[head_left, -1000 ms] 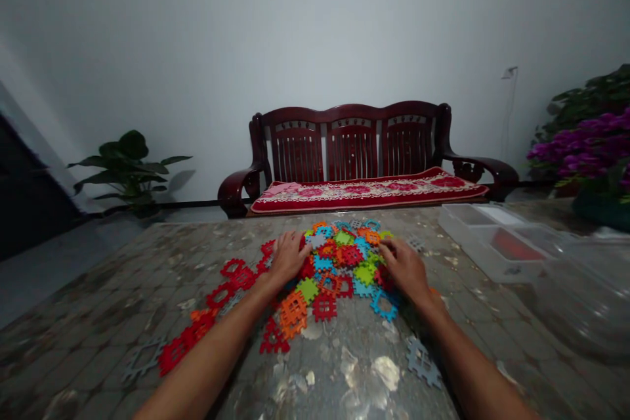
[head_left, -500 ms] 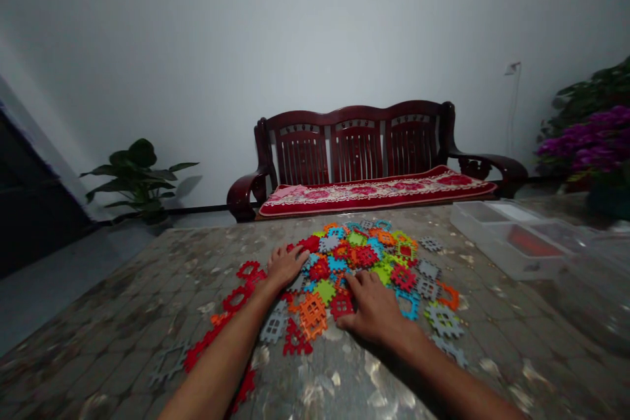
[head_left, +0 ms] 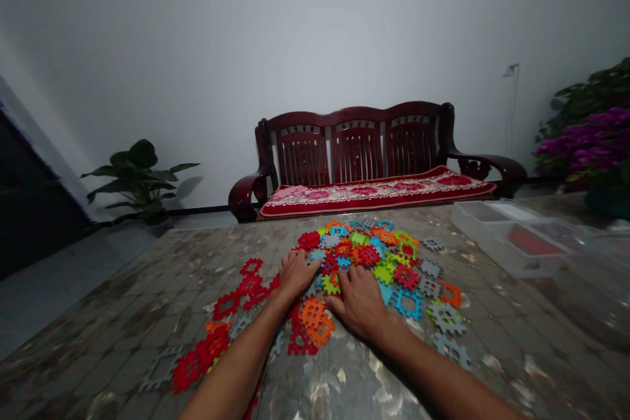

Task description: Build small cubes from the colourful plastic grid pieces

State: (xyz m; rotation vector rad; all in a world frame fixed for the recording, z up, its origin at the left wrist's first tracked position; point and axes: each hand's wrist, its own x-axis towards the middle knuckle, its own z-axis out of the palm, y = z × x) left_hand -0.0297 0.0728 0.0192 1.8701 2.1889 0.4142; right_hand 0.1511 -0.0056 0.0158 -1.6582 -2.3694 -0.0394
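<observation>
A heap of colourful plastic interlocking tiles [head_left: 367, 254] in red, orange, green, blue and grey covers the middle of the table. My left hand [head_left: 298, 273] lies palm down on the heap's left side, fingers stretched over some grey and blue tiles. Opposite it, my right hand [head_left: 361, 302] rests on the near side, its fingers spread and touching green and blue tiles. Between my wrists lies an orange window-shaped tile [head_left: 313, 312]. Both palms hide the tiles beneath them.
Red tiles [head_left: 226, 305] trail along the left side toward me. To the right stands a clear plastic box [head_left: 497, 246] with something red inside. Behind the stone-patterned table [head_left: 162, 275] is a dark wooden bench [head_left: 354, 144]; a leafy plant [head_left: 142, 174] stands at left.
My left hand has shifted right and my right hand slightly left, so they are closer together. Some tiles between them have been pushed about, and more red tiles show at left.
</observation>
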